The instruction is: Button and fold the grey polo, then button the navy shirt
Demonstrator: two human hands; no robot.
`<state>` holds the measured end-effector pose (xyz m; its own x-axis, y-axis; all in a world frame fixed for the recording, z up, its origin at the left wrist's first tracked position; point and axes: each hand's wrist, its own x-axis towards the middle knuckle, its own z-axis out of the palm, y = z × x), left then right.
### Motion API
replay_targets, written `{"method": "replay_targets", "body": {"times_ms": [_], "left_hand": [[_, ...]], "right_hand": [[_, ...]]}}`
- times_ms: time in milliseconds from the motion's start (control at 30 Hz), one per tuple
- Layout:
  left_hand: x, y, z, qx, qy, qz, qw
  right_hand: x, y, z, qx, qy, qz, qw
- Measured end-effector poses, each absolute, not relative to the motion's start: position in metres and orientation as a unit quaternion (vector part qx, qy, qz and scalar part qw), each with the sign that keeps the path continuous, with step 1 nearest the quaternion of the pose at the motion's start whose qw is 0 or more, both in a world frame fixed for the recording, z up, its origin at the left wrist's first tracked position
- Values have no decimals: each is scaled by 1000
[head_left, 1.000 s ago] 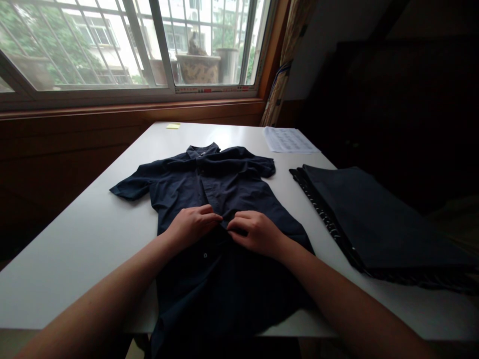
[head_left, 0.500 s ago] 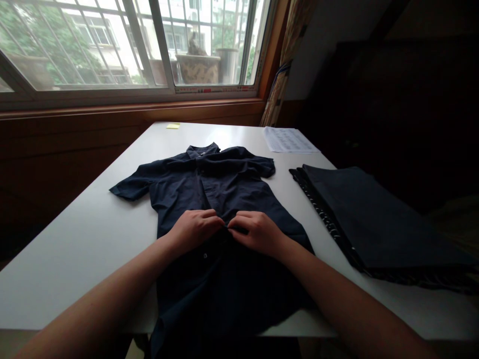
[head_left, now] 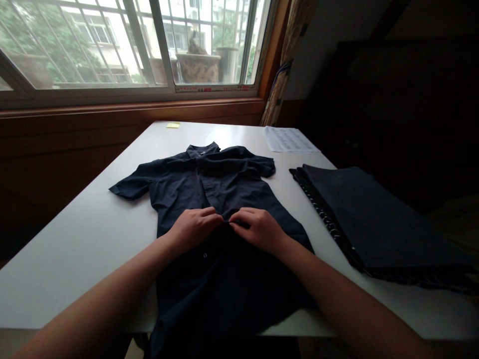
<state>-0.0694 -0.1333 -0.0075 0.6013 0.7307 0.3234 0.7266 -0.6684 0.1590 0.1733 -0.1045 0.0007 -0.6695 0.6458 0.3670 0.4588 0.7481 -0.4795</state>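
A dark navy short-sleeved shirt [head_left: 179,187] lies front up, its collar pointing towards the window and its hem hanging over the near table edge. My left hand [head_left: 196,227] pinches the front opening at mid-body. Close beside it, my right hand [head_left: 256,227] pinches the same strip of cloth from the other side. The fingertips almost meet, and a thin dark fold shows between them. Whether a button is under the fingers is hidden. One small pale button [head_left: 205,255] shows lower on the front, below my left hand.
The shirt rests on a white table [head_left: 86,239]. A stack of folded dark garments [head_left: 374,214] lies to the right, one with a white pattern. Printed sheets [head_left: 290,139] are at the far right corner, a yellow sticky note [head_left: 173,125] at the far left. Beyond stands a barred window [head_left: 209,45].
Both hands have shifted very slightly up and away from me, still pinching the shirt front. The fingertips of my right hand have lifted a little. The shirt otherwise lies the same.
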Motion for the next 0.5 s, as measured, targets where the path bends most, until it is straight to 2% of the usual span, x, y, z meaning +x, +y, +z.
{"method": "replay_targets", "body": {"times_ms": [500], "left_hand": [[-68, -132, -10, 885, 427, 187, 19]], "right_hand": [[172, -102, 4, -384, -863, 194, 266]]}}
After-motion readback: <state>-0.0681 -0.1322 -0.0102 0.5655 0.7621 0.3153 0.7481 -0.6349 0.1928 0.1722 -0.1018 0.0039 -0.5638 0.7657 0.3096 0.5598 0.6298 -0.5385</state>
